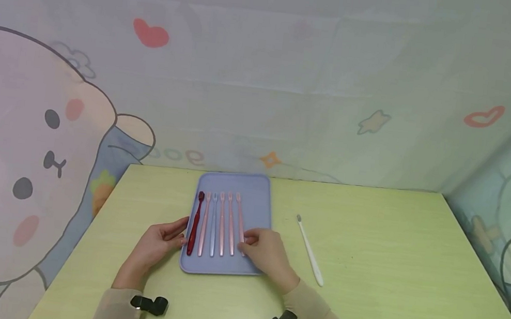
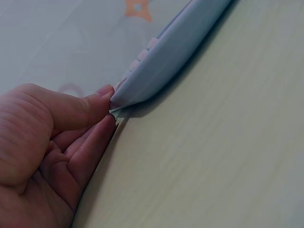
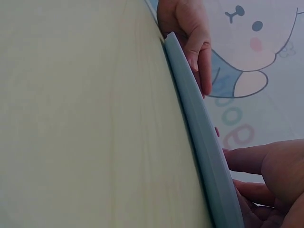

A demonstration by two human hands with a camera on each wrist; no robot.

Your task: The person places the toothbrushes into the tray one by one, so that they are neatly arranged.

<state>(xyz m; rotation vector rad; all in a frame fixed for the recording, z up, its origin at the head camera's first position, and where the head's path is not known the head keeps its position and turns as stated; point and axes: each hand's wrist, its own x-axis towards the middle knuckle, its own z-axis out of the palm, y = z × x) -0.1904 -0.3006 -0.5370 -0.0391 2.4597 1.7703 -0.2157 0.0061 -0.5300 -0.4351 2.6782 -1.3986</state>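
A lavender-blue tray (image 1: 252, 186) lies on the table with a row of toothbrushes in it, heads toward the wall. At the left end is a red toothbrush (image 1: 194, 226), then a pink one, a light blue toothbrush (image 1: 213, 230) and several more pink ones. My left hand (image 1: 160, 243) pinches the tray's left rim; the left wrist view shows the thumb (image 2: 88, 111) at the rim's edge. With thumb and fingertips, my right hand (image 1: 269, 252) holds the lower handle of the rightmost pink toothbrush (image 1: 240, 217). In the right wrist view, the tray's wall (image 3: 204, 128) hides that handle.
A white toothbrush (image 1: 310, 251) with a grey head lies on the pale green table (image 1: 389, 267), right of the tray. Behind the table's far edge hangs a cloth backdrop (image 1: 263, 87) printed with a bear and hearts.
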